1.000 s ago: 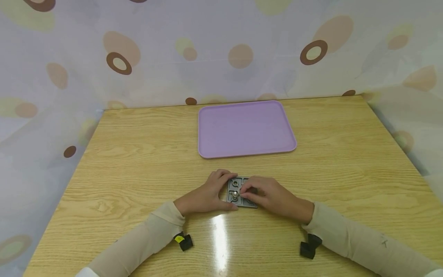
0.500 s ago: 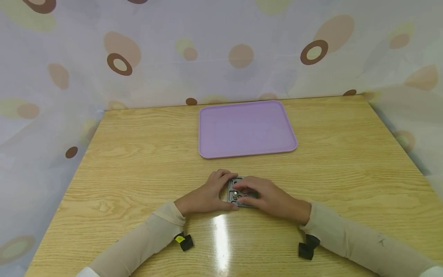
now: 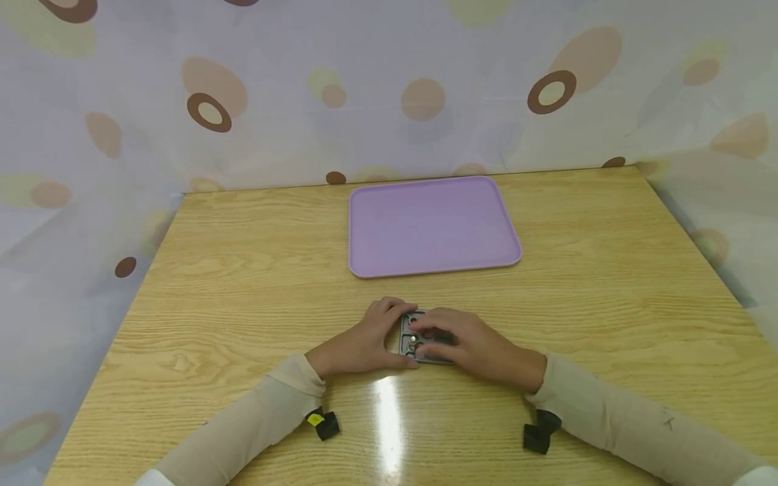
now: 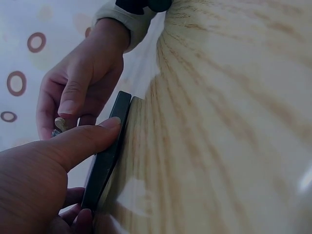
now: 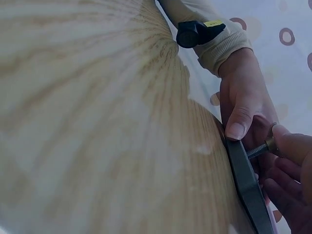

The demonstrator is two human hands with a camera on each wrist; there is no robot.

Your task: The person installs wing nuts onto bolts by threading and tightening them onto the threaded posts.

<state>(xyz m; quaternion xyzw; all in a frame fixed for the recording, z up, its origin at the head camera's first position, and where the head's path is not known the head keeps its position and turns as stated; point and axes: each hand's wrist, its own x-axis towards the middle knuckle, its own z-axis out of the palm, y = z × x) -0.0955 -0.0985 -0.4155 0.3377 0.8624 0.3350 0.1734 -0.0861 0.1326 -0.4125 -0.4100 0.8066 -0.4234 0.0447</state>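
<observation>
grey plate (image 5: 245, 176), one, on the counter (image 3: 243, 304), with one brass-headed screw (image 5: 258, 150) standing in it; one lilac tray (image 3: 434, 229) beyond. left hand (image 3: 363, 343): grip clasping the plate, thumb and fingers at opposite edges; right hand (image 3: 477, 343): grip slightly parted around the screw head, contact uncertain.

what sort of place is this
Probably a simple indoor workstation: a wood-grain table, patterned sheeting behind it and at both sides, and a small metal plate with a screw standing up from it.
</observation>
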